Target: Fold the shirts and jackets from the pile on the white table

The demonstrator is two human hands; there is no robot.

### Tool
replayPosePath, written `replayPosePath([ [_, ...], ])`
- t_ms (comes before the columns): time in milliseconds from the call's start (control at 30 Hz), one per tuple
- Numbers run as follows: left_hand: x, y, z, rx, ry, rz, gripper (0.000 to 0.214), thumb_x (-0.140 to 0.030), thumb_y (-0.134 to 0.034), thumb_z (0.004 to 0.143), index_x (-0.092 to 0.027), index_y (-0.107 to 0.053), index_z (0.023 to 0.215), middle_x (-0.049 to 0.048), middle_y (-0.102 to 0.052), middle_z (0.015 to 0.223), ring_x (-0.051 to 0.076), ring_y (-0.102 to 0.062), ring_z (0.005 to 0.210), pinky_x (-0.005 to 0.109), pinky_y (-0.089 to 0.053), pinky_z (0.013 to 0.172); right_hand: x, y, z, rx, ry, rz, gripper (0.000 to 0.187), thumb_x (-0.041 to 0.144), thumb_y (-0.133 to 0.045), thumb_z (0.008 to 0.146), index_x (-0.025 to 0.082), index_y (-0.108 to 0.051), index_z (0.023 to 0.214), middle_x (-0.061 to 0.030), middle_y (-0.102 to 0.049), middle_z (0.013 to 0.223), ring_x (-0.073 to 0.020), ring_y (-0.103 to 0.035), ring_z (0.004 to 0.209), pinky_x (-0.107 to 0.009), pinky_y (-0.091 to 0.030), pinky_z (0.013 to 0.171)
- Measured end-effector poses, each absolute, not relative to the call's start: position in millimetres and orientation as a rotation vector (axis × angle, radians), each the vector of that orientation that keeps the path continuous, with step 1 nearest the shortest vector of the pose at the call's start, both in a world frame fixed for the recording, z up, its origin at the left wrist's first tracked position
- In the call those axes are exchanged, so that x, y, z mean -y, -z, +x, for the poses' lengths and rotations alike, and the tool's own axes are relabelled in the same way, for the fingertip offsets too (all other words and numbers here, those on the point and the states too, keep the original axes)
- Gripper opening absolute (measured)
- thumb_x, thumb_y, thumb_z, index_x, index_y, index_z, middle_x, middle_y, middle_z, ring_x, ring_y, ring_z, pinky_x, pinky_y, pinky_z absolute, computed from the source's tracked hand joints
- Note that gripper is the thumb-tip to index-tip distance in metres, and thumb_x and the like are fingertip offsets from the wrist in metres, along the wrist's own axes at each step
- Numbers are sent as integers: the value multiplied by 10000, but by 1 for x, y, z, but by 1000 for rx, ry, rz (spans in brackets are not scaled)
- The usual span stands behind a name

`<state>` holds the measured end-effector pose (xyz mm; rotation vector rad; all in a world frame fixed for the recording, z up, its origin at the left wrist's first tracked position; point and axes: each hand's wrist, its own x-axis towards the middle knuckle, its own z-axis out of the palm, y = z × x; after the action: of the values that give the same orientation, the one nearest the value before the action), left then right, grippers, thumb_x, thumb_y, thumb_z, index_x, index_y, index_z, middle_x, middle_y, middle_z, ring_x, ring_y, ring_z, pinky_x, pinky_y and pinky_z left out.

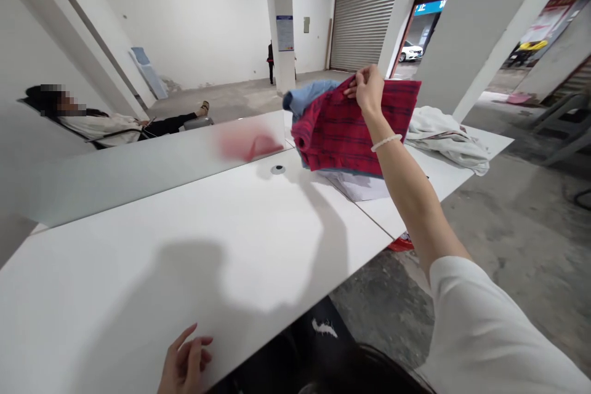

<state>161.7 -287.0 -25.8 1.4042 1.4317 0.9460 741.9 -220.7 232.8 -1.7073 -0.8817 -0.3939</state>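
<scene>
The right hand [368,90] pinches the upper edge of a red plaid shirt [355,126] between thumb and fingers, lifting it above the worktop [184,277]. A blue garment [305,95] sits bunched against the shirt's far side. Below the shirt lie white papers [357,188], and a white cloth [446,138] lies crumpled on the worktop just to the right. The left hand [184,360] is open, fingers loosely parted, at the worktop's near edge, well apart from the shirt.
</scene>
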Motion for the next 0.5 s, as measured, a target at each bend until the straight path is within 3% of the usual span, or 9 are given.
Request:
replayPosePath([
  [200, 282, 25, 192, -1240, -966, 1464, 611, -627, -613, 652, -179, -539, 1060, 31, -673, 731, 158, -575, 545, 307, -520, 524, 233, -271, 701, 769, 212, -1486, 133, 158, -202, 989, 166, -319, 1052, 14, -547, 909, 45, -526, 549, -106, -465, 627],
  [333, 282, 21, 210, -1166, -961, 1465, 564, -572, -605, 717, -172, -514, 1104, 57, -688, 807, 178, -624, 614, 330, -547, 570, 256, -289, 653, 909, 62, -1232, 101, 171, -267, 987, 214, -341, 934, 93, -473, 765, 6, -600, 603, -92, -451, 549],
  [500, 281, 4, 254, -885, -844, 1476, 640, -523, -565, 792, -201, -372, 1311, 134, -643, 1133, 246, -658, 946, 418, -555, 805, 292, -262, 552, 1127, -535, -902, 151, 182, -316, 989, 249, -372, 866, 106, -506, 697, -54, -664, 730, -115, -489, 556],
])
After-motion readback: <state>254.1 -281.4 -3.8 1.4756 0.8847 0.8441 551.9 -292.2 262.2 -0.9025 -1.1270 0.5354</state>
